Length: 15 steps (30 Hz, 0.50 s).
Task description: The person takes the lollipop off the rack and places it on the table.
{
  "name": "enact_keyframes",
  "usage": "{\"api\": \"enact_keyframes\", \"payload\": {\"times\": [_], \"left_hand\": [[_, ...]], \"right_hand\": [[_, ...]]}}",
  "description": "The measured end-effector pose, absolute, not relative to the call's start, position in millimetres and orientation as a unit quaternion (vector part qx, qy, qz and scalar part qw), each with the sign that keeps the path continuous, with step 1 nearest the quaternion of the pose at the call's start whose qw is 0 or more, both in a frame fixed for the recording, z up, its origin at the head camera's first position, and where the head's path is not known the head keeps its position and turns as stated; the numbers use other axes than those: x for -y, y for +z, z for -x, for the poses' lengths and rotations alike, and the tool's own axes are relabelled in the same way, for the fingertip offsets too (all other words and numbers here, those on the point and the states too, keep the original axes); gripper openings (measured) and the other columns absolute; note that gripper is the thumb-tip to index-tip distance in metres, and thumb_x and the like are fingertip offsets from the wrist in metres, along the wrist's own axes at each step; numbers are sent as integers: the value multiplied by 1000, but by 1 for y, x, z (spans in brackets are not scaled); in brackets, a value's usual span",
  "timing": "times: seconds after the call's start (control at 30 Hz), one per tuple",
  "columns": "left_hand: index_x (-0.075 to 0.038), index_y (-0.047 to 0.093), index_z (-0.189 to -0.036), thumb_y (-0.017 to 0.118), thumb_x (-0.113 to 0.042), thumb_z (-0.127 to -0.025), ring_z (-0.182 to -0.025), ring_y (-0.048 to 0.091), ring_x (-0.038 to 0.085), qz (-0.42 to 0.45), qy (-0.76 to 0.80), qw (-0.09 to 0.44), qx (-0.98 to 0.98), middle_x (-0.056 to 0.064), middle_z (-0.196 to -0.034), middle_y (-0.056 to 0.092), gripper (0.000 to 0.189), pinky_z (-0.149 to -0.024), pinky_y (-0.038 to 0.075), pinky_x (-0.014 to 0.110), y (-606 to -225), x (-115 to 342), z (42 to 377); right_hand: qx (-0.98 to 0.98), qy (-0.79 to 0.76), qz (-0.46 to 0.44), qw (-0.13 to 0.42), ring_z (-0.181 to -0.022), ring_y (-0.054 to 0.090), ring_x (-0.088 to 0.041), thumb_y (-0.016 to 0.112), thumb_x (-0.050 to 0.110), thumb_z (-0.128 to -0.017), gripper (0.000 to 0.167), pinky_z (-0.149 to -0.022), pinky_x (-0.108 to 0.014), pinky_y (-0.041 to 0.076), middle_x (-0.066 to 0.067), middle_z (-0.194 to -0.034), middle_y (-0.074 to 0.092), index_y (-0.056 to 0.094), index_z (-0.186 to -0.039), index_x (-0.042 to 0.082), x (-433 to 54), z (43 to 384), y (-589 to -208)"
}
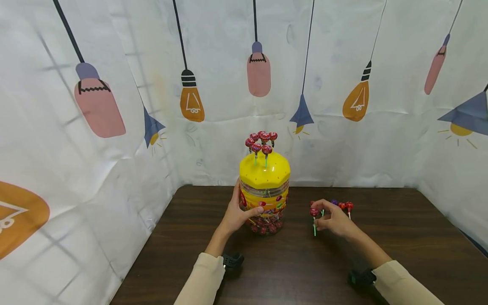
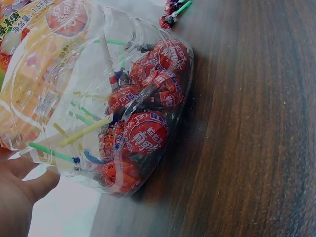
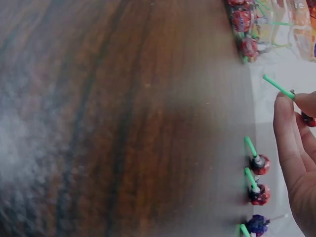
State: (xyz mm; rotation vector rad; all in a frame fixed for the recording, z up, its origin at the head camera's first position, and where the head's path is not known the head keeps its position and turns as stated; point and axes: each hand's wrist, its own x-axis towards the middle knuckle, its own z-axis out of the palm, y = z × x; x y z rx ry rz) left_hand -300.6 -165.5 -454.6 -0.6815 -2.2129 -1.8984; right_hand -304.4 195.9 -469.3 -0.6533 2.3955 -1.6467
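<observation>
While your left hand [image 1: 233, 217] wraps the jar [image 1: 268, 195], thumb across its front, your right hand [image 1: 336, 221] pinches a pop [image 1: 314, 212], head up, right of the jar; hands well apart; red pops [image 1: 256, 148] stand in the yellow lid [image 1: 263, 173]; more pops [image 2: 145, 133] sit in the jar's base; loose pops [image 1: 349, 205] lie by your right hand on the table [image 1: 289, 271], count hard to tell, partly hidden.
</observation>
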Motion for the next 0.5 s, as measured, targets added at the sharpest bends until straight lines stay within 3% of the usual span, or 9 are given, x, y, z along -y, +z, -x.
{"api": "enact_keyframes", "payload": {"times": [0.3,0.5], "left_hand": [[-48,6,-161,83,-28,-87,-142,46,24,232,-635,73,733,-5,-159,38,109,-120,37,59,-456,166,302],[-47,5,-161,83,-25,-87,-142,45,27,236,-642,71,726,-2,-159,37,110,-120,35,60,-456,165,302]], "right_hand": [[-808,-538,220,101,-84,72,-23,70,-4,-91,44,-69,-34,65,-34,-131,49,50,-130,-7,-197,309,-478],[-812,-535,203,114,-85,73,-27,71,-3,-91,45,-69,-34,65,-28,-121,52,49,-130,-7,-197,310,-481]]}}
